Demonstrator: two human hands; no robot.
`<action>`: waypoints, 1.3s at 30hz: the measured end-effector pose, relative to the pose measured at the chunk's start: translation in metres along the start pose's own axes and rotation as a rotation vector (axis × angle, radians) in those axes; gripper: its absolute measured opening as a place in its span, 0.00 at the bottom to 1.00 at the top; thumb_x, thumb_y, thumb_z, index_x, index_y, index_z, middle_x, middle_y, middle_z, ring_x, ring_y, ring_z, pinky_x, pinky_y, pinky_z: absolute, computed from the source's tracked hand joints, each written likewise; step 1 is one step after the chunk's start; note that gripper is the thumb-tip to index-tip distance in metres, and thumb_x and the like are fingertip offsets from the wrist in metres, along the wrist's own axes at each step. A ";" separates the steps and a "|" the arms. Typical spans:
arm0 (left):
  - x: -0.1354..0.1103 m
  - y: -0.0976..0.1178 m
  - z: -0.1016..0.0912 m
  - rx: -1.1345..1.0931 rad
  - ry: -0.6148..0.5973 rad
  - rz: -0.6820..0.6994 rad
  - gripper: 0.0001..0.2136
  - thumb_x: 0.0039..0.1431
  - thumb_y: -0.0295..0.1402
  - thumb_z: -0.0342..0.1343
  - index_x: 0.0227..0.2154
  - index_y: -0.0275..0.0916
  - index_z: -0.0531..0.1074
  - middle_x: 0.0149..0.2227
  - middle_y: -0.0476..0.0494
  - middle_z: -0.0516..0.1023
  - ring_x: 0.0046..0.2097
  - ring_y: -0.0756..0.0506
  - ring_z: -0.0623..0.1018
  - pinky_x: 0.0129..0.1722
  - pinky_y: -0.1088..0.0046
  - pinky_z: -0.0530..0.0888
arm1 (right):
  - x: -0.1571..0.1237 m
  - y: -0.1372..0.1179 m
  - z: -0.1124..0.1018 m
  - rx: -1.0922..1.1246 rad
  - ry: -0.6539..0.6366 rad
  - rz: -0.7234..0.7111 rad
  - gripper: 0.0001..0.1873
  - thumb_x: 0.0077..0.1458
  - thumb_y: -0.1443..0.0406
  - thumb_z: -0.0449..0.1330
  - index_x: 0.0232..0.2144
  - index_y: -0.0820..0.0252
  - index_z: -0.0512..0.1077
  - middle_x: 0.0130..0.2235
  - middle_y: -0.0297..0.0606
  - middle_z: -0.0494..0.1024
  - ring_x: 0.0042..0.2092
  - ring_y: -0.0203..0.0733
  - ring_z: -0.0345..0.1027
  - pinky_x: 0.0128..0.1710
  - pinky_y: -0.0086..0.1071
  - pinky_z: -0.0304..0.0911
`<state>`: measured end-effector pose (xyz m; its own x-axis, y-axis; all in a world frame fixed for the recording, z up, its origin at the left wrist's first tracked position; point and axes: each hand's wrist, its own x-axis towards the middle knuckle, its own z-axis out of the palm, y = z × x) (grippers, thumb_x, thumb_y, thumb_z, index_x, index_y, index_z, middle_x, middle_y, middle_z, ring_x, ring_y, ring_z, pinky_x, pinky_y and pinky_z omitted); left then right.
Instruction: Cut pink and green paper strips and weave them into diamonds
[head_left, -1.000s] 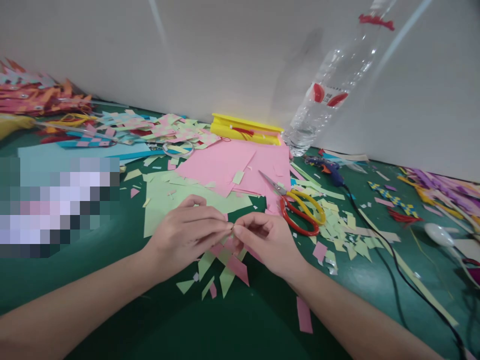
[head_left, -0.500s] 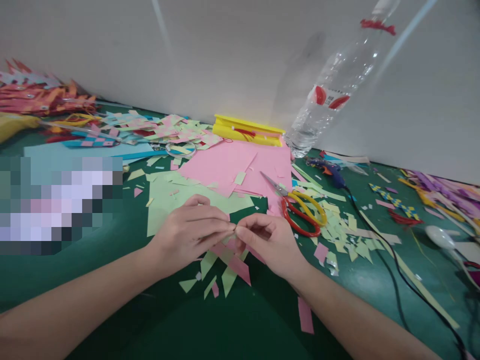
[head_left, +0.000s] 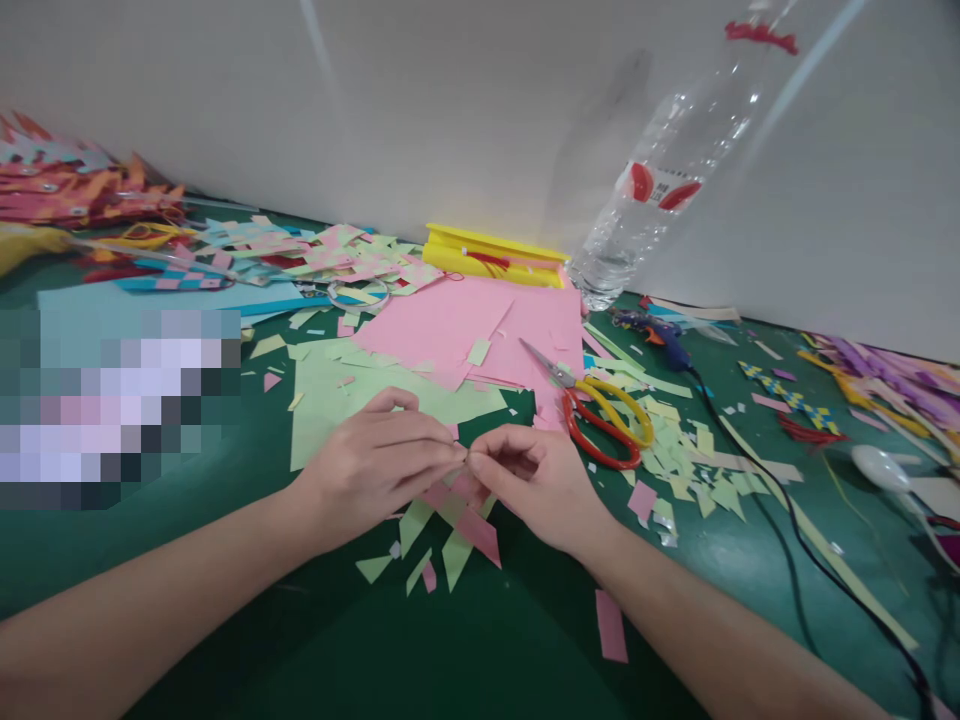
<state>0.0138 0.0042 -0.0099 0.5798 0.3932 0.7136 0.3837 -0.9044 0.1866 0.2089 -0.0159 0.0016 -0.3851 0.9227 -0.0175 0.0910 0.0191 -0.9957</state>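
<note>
My left hand (head_left: 382,455) is closed in a pinch, and its fingertips meet those of my right hand (head_left: 529,480) over the table's middle. The fingers of my right hand curl into a pinch too. Whatever lies between the fingertips is too small and hidden to name. Under the hands sits a piece of crossed pink and green paper strips (head_left: 478,535), partly covered by them. A light green paper sheet (head_left: 322,400) lies behind my left hand. Scissors (head_left: 600,405) with red and yellow handles rest just beyond my right hand, blades parted slightly.
Pink paper (head_left: 420,320) lies behind the hands. A clear plastic bottle (head_left: 660,190) leans by the wall, near a blue glue gun (head_left: 660,340) whose black cord (head_left: 772,495) runs along the right. Paper scraps (head_left: 675,460) are scattered about. A white spoon (head_left: 881,470) lies far right.
The whole view has shifted very slightly. Both hands keep their fingertips pinched together in nearly the same place.
</note>
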 end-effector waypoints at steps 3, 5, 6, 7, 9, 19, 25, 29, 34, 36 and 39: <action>0.004 0.002 -0.002 -0.051 0.014 -0.043 0.04 0.61 0.27 0.53 0.34 0.40 0.72 0.31 0.48 0.80 0.32 0.51 0.77 0.38 0.69 0.68 | 0.000 0.000 -0.001 0.038 -0.005 -0.014 0.06 0.51 0.64 0.60 0.26 0.61 0.72 0.22 0.30 0.73 0.23 0.30 0.70 0.26 0.25 0.68; 0.006 0.003 -0.003 -0.084 0.016 -0.064 0.04 0.61 0.27 0.53 0.34 0.39 0.72 0.31 0.47 0.80 0.32 0.51 0.77 0.37 0.69 0.68 | 0.001 0.001 -0.001 0.065 -0.006 -0.021 0.06 0.51 0.63 0.61 0.27 0.61 0.72 0.22 0.30 0.74 0.23 0.31 0.70 0.26 0.25 0.68; 0.006 0.003 -0.003 -0.092 0.016 -0.068 0.04 0.61 0.27 0.53 0.34 0.39 0.73 0.31 0.47 0.79 0.32 0.51 0.77 0.37 0.69 0.68 | 0.001 0.001 -0.001 0.075 -0.007 -0.020 0.06 0.51 0.63 0.61 0.27 0.61 0.73 0.22 0.30 0.74 0.23 0.31 0.70 0.26 0.26 0.69; 0.007 0.003 -0.004 -0.094 0.015 -0.071 0.04 0.61 0.27 0.53 0.33 0.40 0.73 0.31 0.47 0.79 0.31 0.51 0.77 0.38 0.69 0.68 | 0.001 0.001 -0.001 0.082 -0.007 -0.017 0.07 0.51 0.63 0.61 0.27 0.61 0.73 0.22 0.30 0.74 0.23 0.31 0.70 0.26 0.26 0.69; 0.006 0.002 -0.004 -0.093 0.008 -0.071 0.04 0.61 0.27 0.53 0.33 0.40 0.73 0.31 0.48 0.80 0.32 0.51 0.77 0.38 0.69 0.68 | 0.001 0.002 -0.001 0.090 -0.015 -0.006 0.07 0.51 0.62 0.61 0.27 0.61 0.73 0.22 0.30 0.74 0.23 0.31 0.71 0.27 0.26 0.69; 0.000 0.001 0.001 0.002 -0.023 -0.044 0.05 0.63 0.27 0.50 0.34 0.40 0.71 0.30 0.50 0.79 0.30 0.52 0.76 0.40 0.68 0.67 | 0.002 0.002 -0.002 0.026 -0.034 0.020 0.06 0.52 0.63 0.60 0.27 0.61 0.71 0.23 0.30 0.74 0.24 0.30 0.70 0.27 0.25 0.68; 0.001 0.001 0.002 -0.015 -0.040 -0.046 0.05 0.62 0.26 0.52 0.33 0.38 0.72 0.29 0.49 0.79 0.30 0.52 0.75 0.41 0.67 0.67 | 0.002 0.000 -0.001 -0.033 -0.015 0.016 0.06 0.53 0.65 0.58 0.26 0.61 0.71 0.21 0.29 0.73 0.23 0.30 0.69 0.26 0.25 0.67; 0.008 0.004 -0.001 -0.081 -0.005 -0.096 0.06 0.61 0.28 0.53 0.31 0.39 0.73 0.28 0.48 0.78 0.29 0.51 0.75 0.38 0.69 0.69 | 0.002 -0.003 -0.001 -0.042 -0.010 0.020 0.07 0.53 0.63 0.59 0.26 0.61 0.71 0.22 0.30 0.74 0.24 0.32 0.70 0.27 0.26 0.68; 0.014 0.008 -0.003 -0.200 0.005 -0.277 0.07 0.60 0.30 0.53 0.30 0.39 0.75 0.28 0.48 0.78 0.30 0.51 0.76 0.32 0.76 0.72 | -0.001 -0.004 0.001 -0.037 0.055 -0.033 0.07 0.53 0.61 0.59 0.28 0.59 0.71 0.22 0.30 0.73 0.24 0.33 0.70 0.28 0.28 0.68; 0.015 0.009 -0.002 -0.232 -0.007 -0.349 0.06 0.59 0.30 0.53 0.30 0.39 0.75 0.28 0.48 0.78 0.30 0.51 0.76 0.30 0.77 0.73 | -0.002 -0.005 0.003 -0.055 0.107 -0.052 0.07 0.52 0.61 0.59 0.27 0.59 0.71 0.23 0.31 0.74 0.24 0.33 0.70 0.28 0.28 0.68; 0.014 0.011 -0.002 -0.224 0.010 -0.341 0.06 0.60 0.31 0.53 0.30 0.39 0.75 0.28 0.48 0.78 0.31 0.50 0.77 0.30 0.77 0.73 | -0.004 -0.005 0.006 -0.033 0.153 -0.058 0.07 0.51 0.62 0.60 0.27 0.60 0.72 0.23 0.32 0.75 0.24 0.34 0.71 0.28 0.29 0.69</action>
<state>0.0248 -0.0008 0.0038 0.4392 0.6764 0.5912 0.3862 -0.7363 0.5556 0.2047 -0.0223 0.0059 -0.2468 0.9674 0.0567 0.1033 0.0845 -0.9911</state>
